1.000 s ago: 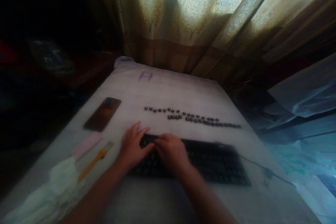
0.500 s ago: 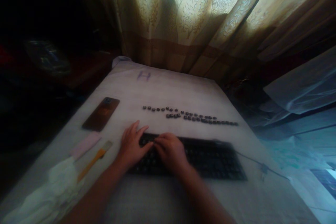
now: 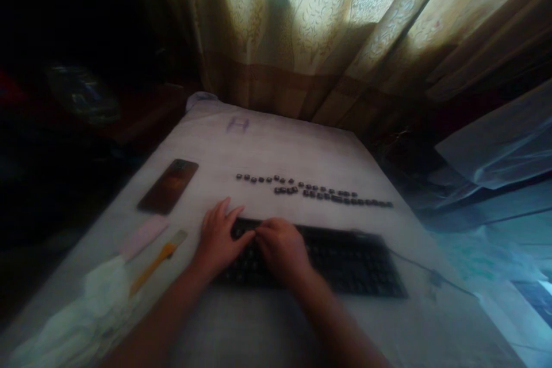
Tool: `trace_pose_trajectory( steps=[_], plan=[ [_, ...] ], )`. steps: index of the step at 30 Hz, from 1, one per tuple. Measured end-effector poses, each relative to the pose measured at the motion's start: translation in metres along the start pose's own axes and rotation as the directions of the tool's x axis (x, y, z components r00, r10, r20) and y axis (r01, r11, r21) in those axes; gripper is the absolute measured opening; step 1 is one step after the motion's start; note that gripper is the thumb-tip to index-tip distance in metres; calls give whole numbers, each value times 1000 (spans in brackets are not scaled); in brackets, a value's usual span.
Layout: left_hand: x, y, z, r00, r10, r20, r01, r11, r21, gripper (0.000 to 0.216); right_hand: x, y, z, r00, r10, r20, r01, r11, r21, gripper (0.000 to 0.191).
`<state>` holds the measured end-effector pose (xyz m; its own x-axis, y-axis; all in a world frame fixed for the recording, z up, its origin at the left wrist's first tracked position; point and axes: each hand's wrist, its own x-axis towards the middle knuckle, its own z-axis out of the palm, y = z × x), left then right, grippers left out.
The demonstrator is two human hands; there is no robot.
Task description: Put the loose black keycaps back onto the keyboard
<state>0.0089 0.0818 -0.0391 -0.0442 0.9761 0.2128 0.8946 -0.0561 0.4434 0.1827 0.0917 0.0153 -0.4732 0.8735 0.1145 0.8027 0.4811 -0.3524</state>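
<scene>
From the head camera, both hands rest on the left end of a black keyboard [image 3: 319, 261] that lies on the pale table [image 3: 276, 149] near its front edge. The left hand [image 3: 219, 236] lies flat with fingers spread, gripping nothing, while the right hand [image 3: 280, 250] is curled over the keys, fingertips pinched together beside the left thumb; what it pinches cannot be made out. Beyond the keyboard runs a row of loose keycaps [image 3: 314, 191]. To the left lie a phone [image 3: 168, 186], a pink strip [image 3: 142, 236], an orange-handled brush [image 3: 157, 261] and a white cloth [image 3: 103, 293].
</scene>
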Motion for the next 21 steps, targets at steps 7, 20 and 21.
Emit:
trace_pose_trajectory(
  steps=[7, 20, 21],
  plan=[
    [0, 2, 0, 1000, -17, 3, 17, 1000, 19, 56, -2, 1, 6, 998, -15, -64, 16, 1000, 20, 16],
    [0, 1, 1, 1000, -8, -7, 8, 1000, 23, 55, -4, 5, 16, 991, -15, -131, 26, 996, 88, 15],
    [0, 1, 1, 1000, -6, -7, 6, 1000, 21, 55, -4, 5, 16, 992, -17, -127, 27, 996, 80, 15]
  ],
)
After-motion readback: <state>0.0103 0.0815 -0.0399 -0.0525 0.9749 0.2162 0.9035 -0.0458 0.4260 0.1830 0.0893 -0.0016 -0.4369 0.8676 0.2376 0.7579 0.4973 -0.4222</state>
